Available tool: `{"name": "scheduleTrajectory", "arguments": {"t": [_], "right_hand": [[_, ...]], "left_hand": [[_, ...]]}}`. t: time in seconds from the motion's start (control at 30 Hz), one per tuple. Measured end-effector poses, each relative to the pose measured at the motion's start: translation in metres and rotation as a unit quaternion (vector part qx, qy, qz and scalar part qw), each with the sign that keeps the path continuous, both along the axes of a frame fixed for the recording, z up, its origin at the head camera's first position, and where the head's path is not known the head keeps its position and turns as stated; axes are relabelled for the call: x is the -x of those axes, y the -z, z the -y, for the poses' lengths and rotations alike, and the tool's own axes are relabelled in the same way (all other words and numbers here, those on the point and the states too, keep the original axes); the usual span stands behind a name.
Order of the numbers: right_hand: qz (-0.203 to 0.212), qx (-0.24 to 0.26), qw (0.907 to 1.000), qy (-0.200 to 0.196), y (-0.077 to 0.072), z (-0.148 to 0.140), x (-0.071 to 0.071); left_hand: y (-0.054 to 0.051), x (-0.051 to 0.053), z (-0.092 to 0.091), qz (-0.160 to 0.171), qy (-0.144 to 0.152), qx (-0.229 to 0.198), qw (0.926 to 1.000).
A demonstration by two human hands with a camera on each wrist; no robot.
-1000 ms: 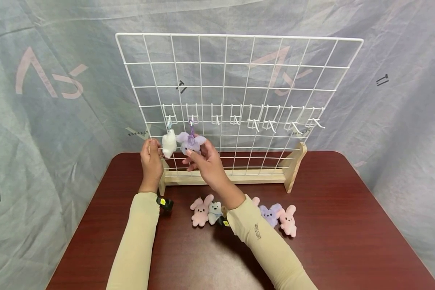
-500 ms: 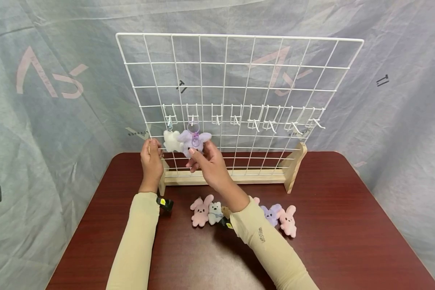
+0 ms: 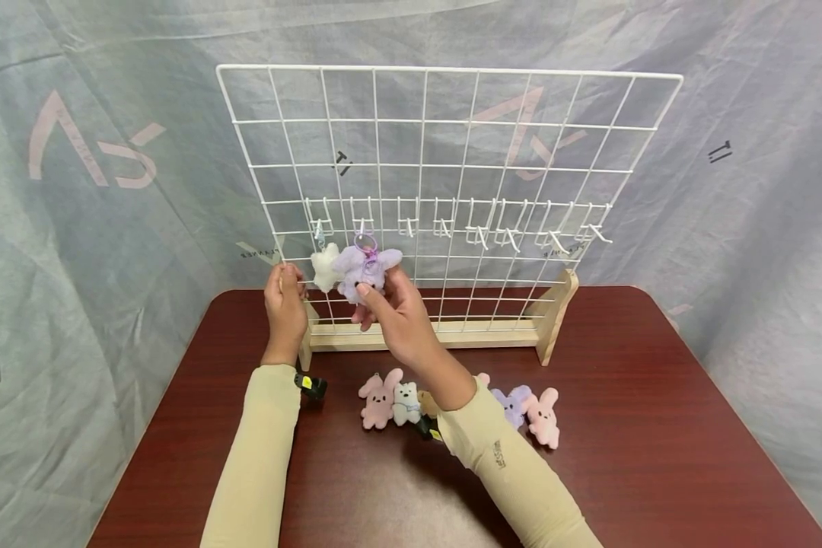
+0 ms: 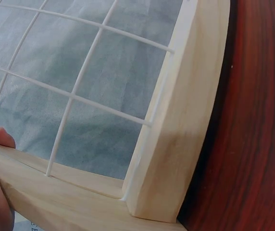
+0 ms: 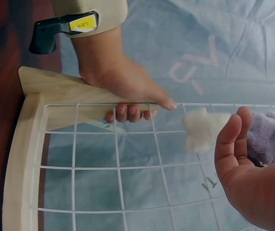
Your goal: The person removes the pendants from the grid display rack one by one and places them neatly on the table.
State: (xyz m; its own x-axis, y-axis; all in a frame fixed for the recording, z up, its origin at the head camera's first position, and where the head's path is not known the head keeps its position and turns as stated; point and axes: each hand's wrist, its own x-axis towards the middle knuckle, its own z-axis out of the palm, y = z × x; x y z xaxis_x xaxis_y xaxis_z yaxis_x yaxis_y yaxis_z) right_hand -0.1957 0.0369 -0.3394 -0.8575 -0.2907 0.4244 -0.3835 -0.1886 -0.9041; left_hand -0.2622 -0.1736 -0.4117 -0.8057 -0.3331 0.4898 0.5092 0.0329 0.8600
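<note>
My right hand (image 3: 404, 316) pinches a purple bunny plush keychain (image 3: 359, 266) between thumb and fingers, in front of the white wire grid rack (image 3: 445, 164). The bunny's purple ring (image 3: 365, 243) stands at the tip of the second hook from the left (image 3: 362, 227); whether the hook passes through it I cannot tell. Beside it, a white plush keychain (image 3: 325, 268) hangs from the leftmost hook (image 3: 320, 227). My left hand (image 3: 286, 308) grips the rack's left side; in the right wrist view its fingers (image 5: 121, 113) curl round the wooden side post (image 5: 63, 89).
Several more wire hooks (image 3: 510, 236) line the grid to the right. On the dark red table (image 3: 356, 487) lie pink bunny plushes (image 3: 378, 403), a pale bear plush (image 3: 406, 403) and another purple bunny plush (image 3: 510, 407). My right forearm partly covers the row.
The purple bunny has shifted slightly right and toward me in my right hand, and its ring now shows as a round loop. The white plush has swung and turned. My left hand stays put.
</note>
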Motion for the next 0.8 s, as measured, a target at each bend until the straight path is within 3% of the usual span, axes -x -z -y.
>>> {"name": "scheduleTrajectory", "arguments": {"t": [0.37, 0.8], "right_hand": [[-0.015, 0.006, 0.9998, -0.014, -0.008, -0.003, -0.009], [0.006, -0.031, 0.9994, -0.012, 0.004, -0.001, -0.012]], "left_hand": [[0.000, -0.001, 0.001, 0.000, 0.008, 0.001, 1.0000], [0.000, -0.001, 0.000, -0.003, 0.003, 0.001, 1.0000]]}}
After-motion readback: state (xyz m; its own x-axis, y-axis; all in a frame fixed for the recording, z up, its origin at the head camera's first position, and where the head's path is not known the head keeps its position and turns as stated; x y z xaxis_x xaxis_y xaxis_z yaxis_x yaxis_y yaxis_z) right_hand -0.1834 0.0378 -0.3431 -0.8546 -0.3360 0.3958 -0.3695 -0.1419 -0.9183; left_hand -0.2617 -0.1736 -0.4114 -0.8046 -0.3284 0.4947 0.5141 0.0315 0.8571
